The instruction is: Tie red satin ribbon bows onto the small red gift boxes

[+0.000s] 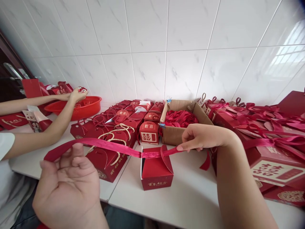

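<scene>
Left hand [70,187] touching, right hand [202,136] pinching ribbon [116,147], long axis sideways, through box [157,174]

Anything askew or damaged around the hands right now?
One thing: the small red box with the ribbon across its top shows a dark gap along its left edge, so it seems not fully closed.

White wall tiles [149,27] (faintly grey-veined); a red plastic basin [89,110] below; a dark door [6,81] far left

Packing workshop; tiled wall [150,31]; table [188,194] crowded with red boxes [157,173].
</scene>
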The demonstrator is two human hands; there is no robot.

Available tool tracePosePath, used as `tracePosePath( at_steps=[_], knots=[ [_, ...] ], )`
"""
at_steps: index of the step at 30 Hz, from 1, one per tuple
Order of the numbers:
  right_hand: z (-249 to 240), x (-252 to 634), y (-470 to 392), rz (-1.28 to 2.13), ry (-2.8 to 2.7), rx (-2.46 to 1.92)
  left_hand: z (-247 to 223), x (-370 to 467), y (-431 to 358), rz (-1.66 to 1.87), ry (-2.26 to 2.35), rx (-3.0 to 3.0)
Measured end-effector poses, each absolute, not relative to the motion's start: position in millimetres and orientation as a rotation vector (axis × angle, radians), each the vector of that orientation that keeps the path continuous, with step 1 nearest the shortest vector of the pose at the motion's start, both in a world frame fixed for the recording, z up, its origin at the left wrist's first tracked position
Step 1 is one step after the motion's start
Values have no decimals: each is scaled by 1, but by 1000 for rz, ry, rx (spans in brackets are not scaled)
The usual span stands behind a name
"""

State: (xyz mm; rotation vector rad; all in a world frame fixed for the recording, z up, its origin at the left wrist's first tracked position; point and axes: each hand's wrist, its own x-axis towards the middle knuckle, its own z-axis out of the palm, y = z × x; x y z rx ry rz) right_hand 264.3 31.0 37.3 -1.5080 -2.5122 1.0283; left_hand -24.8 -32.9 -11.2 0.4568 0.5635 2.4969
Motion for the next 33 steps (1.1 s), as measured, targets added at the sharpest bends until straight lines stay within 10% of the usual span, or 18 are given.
tracePosePath(
  at_steps=[33],
  knots=[
    [43, 256, 26, 1419, -1598, -628, 21, -11, -21, 2350, 519, 548]
  ],
)
